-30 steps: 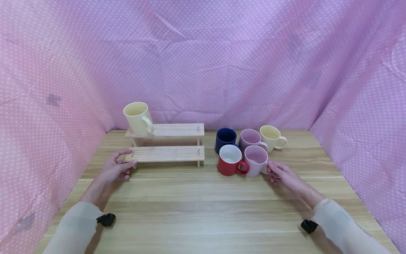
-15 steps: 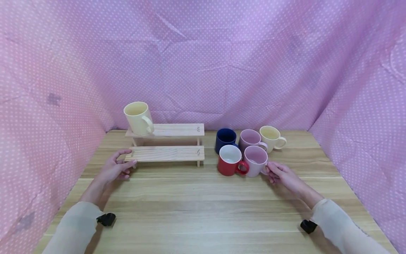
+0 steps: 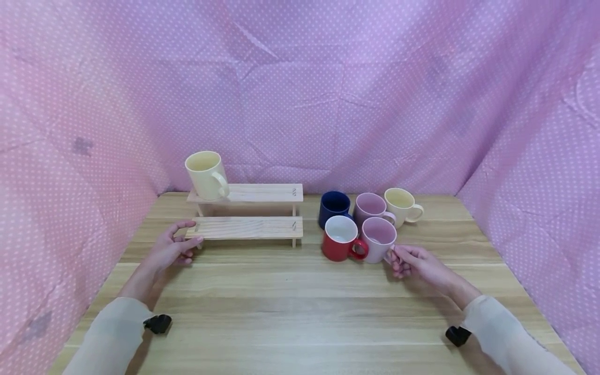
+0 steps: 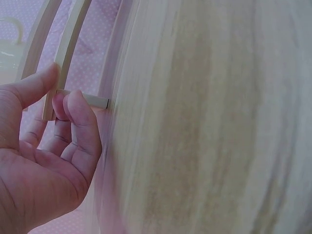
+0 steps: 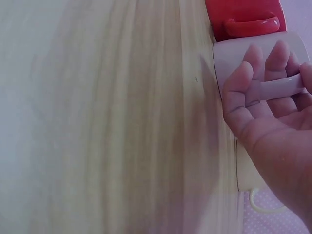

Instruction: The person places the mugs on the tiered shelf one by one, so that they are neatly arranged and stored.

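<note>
Right of frame centre, my right hand (image 3: 414,265) pinches the handle (image 5: 283,88) of an upright pale-pink cylindrical mug (image 3: 376,245); left of centre, my left hand (image 3: 170,249) grips the left end of a flat pale wooden shelf (image 3: 246,227).

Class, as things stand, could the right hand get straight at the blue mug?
Probably not easily: the right hand holds the front pink mug, and the red mug stands in front of the blue mug.
</note>
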`<action>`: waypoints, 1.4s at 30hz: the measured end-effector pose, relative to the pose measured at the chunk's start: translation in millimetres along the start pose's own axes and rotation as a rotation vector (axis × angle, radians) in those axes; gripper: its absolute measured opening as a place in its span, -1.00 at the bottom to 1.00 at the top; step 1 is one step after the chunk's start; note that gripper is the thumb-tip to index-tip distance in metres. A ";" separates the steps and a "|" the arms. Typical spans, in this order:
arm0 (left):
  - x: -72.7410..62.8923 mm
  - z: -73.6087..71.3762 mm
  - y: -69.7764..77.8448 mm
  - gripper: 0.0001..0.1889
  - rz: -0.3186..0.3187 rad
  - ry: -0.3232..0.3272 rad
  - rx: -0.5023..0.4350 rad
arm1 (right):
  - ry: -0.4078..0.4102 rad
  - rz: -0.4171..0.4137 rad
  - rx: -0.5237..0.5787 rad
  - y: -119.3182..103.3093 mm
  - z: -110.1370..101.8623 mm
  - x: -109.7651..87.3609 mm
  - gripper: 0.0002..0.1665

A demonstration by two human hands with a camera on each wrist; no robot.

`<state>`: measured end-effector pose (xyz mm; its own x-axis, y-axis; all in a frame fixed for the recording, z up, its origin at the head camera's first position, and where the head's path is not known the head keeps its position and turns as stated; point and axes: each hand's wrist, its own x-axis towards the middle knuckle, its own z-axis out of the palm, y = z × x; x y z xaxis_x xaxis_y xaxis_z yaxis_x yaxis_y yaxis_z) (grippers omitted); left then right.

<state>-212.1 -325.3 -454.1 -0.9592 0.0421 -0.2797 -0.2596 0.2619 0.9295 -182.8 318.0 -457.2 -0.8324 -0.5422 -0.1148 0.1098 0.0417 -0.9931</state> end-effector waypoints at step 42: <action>-0.4 5.1 3.1 -0.27 -0.016 -0.022 0.006 | 0.096 -0.109 -0.038 -122.7 47.0 34.7 -0.68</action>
<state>-211.9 -319.5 -452.3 -0.9521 0.0590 -0.2999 -0.2742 0.2685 0.9234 -199.5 254.6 -338.1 -0.8864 -0.4629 -0.0066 -0.0027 0.0194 -0.9998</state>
